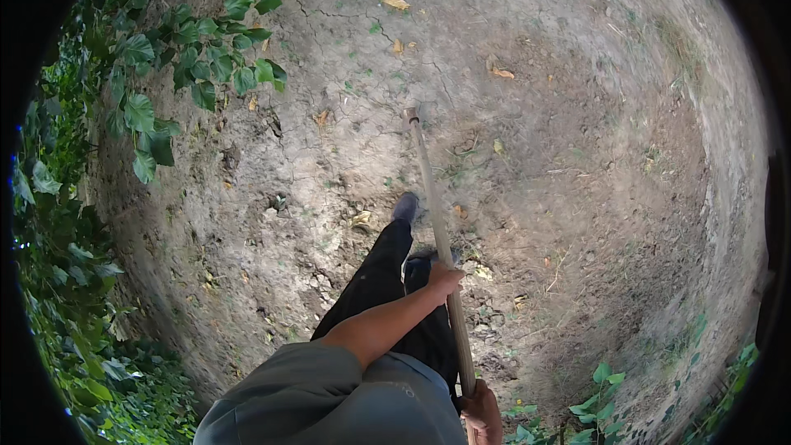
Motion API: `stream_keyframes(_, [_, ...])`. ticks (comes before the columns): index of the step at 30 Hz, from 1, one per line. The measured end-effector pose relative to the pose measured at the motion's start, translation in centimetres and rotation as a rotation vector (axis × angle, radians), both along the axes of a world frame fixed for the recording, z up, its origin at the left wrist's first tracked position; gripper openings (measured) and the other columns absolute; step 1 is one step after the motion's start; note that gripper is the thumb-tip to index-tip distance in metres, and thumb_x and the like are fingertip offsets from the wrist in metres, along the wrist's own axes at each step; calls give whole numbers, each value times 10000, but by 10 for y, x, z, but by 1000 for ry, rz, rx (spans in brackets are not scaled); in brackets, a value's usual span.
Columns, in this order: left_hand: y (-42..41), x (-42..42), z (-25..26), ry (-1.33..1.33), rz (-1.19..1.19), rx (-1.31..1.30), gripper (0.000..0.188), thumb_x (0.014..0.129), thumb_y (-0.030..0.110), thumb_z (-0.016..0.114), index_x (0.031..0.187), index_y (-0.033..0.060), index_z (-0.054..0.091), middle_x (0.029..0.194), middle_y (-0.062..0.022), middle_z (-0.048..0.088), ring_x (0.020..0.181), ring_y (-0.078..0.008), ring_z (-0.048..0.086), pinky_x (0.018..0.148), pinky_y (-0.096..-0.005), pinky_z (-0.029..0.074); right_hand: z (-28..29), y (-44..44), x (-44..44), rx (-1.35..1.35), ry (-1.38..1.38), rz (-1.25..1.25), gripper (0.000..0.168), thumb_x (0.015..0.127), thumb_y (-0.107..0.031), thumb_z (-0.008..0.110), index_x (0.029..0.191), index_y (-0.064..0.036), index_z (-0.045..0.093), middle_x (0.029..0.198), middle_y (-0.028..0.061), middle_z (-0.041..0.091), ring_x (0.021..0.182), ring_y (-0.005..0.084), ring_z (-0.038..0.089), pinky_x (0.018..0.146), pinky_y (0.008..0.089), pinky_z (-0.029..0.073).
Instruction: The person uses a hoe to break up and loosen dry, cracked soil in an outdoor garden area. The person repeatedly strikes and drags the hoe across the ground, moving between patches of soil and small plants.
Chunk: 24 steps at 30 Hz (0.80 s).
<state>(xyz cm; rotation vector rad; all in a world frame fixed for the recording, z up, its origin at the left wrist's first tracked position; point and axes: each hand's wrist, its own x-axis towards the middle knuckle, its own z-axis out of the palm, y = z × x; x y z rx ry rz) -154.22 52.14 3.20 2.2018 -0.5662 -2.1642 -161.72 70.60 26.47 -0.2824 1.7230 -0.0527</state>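
Note:
A long-handled tool [436, 210] with a round wooden shaft slants across the middle of the view. At its far end sits a short brown metal socket [411, 115] over the soil; any blade beyond it cannot be made out. My left hand [446, 284] grips the shaft around its middle, with that arm reaching across my body. Lower down, beside my right hip, my right hand [482, 414] is wrapped around the same shaft near the bottom of the view. The shaft's rear end is out of sight.
Dry, cracked soil [346, 154] with scattered yellow leaves spreads around me. My left shoe [405, 207] is ahead of the other foot, close to the shaft. Leafy green branches [204, 55] overhang the left side. Low green plants [596, 411] grow at the lower right.

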Motion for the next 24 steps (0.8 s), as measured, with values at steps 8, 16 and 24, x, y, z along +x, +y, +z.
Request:
stream_keyframes(8, [-35, -11, 4, 176, 82, 27, 120, 743, 14, 610, 740, -15, 493, 623, -92, 471, 526, -217, 507, 485, -378, 459, 13, -33, -4, -21, -9, -74, 340, 610, -127, 657, 859, 48, 506, 631, 154, 569, 581, 217, 587, 513, 334, 451])
stream_keyframes(16, [-81, 6, -1, 205, -4, -76, 141, 737, 49, 613, 669, -12, 505, 602, -97, 505, 490, -206, 529, 441, -355, 445, 15, -84, 20, 7, 86, 52, 402, 667, -220, 665, 914, 34, 474, 755, 283, 593, 769, 423, 607, 642, 433, 471])
stream_keyframes(24, [-40, 6, 9, 145, 123, 131, 131, 708, 40, 634, 727, -3, 512, 700, -100, 509, 541, -231, 533, 466, -379, 464, 45, -76, 12, -16, 132, 213, 407, 618, -210, 687, 877, 19, 473, 733, 290, 585, 768, 448, 584, 626, 479, 464])
